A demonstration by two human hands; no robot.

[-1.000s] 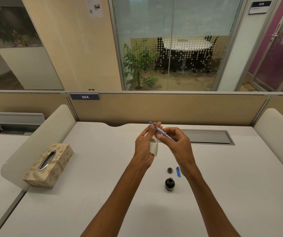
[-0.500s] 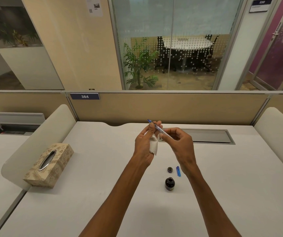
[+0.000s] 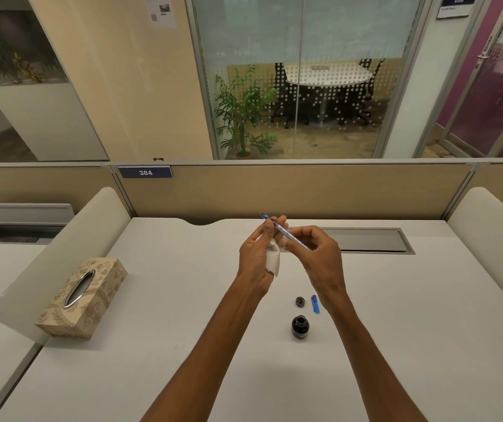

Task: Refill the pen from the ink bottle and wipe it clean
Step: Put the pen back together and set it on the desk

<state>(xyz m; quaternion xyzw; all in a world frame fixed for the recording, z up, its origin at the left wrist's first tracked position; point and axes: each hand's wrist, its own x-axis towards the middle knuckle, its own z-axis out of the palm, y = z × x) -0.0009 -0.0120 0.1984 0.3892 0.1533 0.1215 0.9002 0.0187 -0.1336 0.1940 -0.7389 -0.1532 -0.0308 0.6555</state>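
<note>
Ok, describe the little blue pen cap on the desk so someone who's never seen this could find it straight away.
On the white desk, look just below the right hand. The blue pen cap lies flat beside the small round bottle lid, beyond the dark ink bottle. It is the only slim, bright blue piece there.

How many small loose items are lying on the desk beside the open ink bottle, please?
2: the bottle cap and the blue pen cap, side by side just beyond the ink bottle.
</note>
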